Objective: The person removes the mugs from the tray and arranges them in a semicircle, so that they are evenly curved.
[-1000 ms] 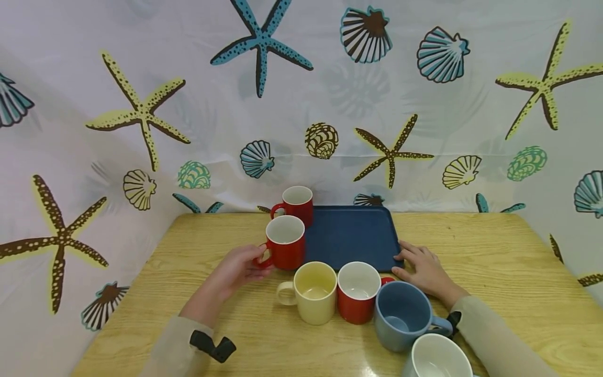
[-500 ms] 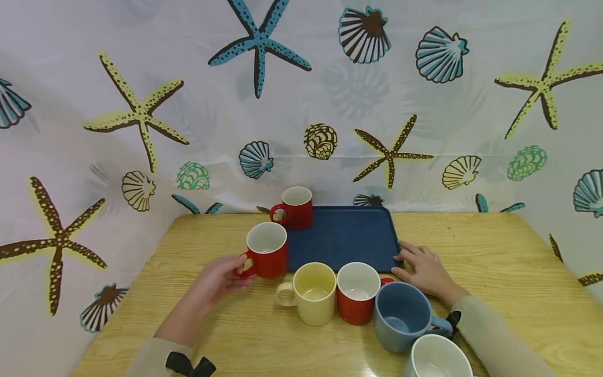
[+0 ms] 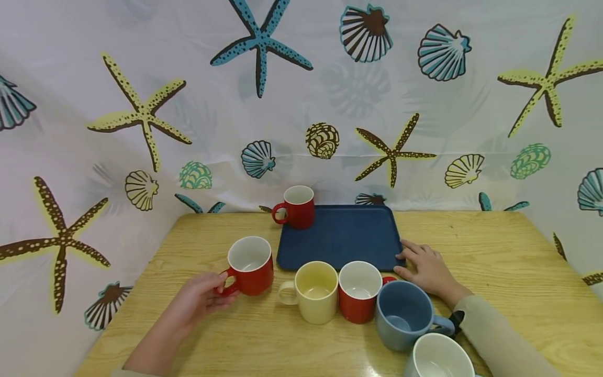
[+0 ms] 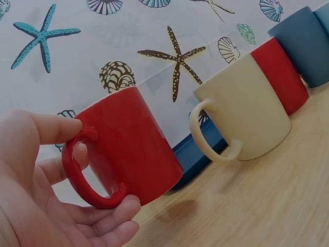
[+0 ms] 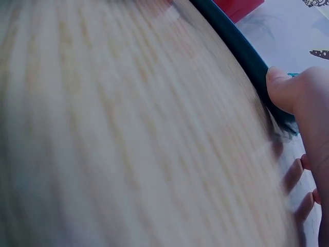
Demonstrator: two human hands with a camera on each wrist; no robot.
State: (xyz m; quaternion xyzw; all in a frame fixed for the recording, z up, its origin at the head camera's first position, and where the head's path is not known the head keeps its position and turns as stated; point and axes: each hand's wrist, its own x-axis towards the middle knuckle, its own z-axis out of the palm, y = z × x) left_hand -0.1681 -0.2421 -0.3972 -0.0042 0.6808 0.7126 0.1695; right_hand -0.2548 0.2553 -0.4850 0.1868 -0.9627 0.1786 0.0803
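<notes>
My left hand (image 3: 195,301) grips the handle of a red mug (image 3: 256,277) with a white inside, left of the tray. In the left wrist view this mug (image 4: 134,149) is tilted, and a shadow on the wood below suggests it is off the table. A dark blue tray (image 3: 339,241) lies flat at the back. At its front right corner my right hand (image 3: 428,269) rests with relaxed fingers. The thumb (image 5: 280,90) touches the tray edge (image 5: 236,46) in the right wrist view. A second red mug (image 3: 301,209) stands upright at the tray's back left corner.
In front of the tray stand a cream mug (image 3: 316,298), a third red mug (image 3: 356,301) and a blue mug (image 3: 400,327). A pale mug (image 3: 435,361) is cut off by the bottom edge. A shell-patterned cloth (image 3: 292,104) hangs behind the table (image 3: 264,345).
My left hand has carried the red mug leftward and nearer to me, away from the tray's front left corner, which now shows. The right hand has stayed at the tray.
</notes>
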